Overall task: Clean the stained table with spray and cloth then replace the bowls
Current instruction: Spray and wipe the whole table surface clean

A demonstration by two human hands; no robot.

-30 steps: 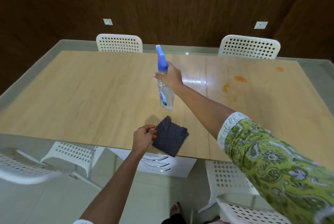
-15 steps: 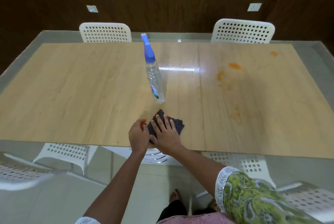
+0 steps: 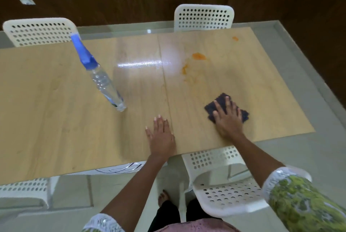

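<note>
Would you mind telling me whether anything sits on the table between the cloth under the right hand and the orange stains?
Nothing visible does. The cloth under the right hand faces bare tabletop up to the orange stains; the spray bottle stands well off to the left.

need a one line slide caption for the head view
Right hand presses a dark cloth flat near orange stains; left hand rests on the wooden table beside a blue-capped clear spray bottle.

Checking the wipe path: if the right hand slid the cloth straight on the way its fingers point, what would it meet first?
Probably the faint orange smears, then the orange stain; bare table lies between them and the right hand.
</note>
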